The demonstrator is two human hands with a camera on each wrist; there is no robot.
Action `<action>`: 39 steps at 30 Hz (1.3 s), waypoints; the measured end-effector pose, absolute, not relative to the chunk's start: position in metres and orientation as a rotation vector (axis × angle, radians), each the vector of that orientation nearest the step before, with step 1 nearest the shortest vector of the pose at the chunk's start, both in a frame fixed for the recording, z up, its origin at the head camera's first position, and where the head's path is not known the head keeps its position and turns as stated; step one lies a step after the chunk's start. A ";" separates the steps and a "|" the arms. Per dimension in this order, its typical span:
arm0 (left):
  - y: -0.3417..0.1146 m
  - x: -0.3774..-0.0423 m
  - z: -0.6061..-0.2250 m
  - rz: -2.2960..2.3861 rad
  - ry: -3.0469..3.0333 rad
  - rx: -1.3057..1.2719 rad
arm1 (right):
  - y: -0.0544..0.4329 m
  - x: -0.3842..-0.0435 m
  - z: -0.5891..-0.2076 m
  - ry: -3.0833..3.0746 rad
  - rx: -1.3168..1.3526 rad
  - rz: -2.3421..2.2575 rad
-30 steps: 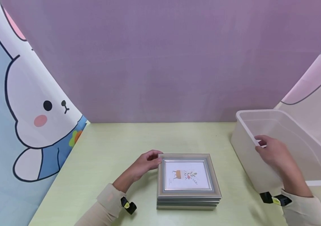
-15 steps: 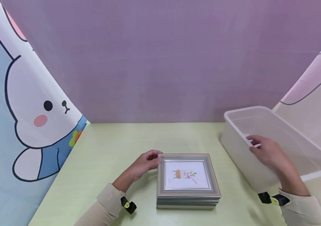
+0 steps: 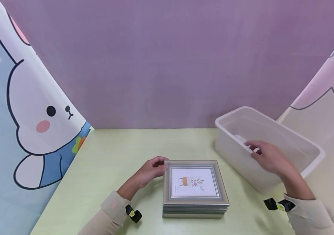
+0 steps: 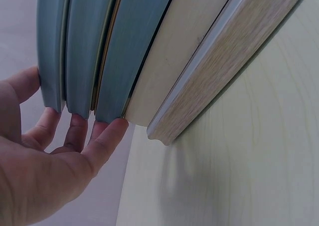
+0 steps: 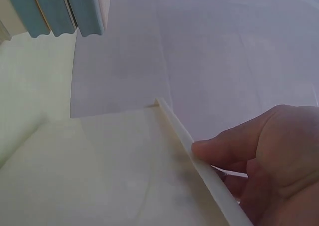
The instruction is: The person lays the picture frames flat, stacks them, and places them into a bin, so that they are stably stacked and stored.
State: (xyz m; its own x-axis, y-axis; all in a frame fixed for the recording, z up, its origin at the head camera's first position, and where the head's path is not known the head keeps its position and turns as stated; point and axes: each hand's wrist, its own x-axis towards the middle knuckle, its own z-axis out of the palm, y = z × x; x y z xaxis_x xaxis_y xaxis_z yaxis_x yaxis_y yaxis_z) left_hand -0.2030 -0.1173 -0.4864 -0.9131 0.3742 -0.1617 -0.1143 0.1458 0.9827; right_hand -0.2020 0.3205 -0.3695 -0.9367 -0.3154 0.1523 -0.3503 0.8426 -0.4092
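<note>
Picture frames [image 3: 194, 201] lie flat in a stack on the table, the top one showing a plant print in a silver-beige border. At the stack's far left corner is my left hand [image 3: 147, 171]; its thumb and loosely bent fingers touch the upper frames' edges. In the left wrist view the frames' sides [image 4: 144, 46] look teal above and pale wood below. My right hand [image 3: 268, 157] pinches the left rim of a white plastic bin [image 3: 237, 160], thumb outside and fingers inside. The right wrist view shows this thumb [image 5: 219, 146] against the rim.
Light wood-look tabletop [image 3: 125, 143] extends left of and behind the stack. A purple wall panel [image 3: 167, 65] closes off the back. Printed cloths hang at both sides, the left one with a rabbit [image 3: 37, 98]. The bin stands angled right of the frames.
My right hand has drawn the bin leftward, closer to the frames, and it has turned somewhat. My left hand and the stack stay practically where they were.
</note>
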 end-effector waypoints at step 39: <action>-0.118 -0.202 -0.487 1.835 2.047 0.246 | 0.258 -0.253 -0.366 -2.891 1.144 0.845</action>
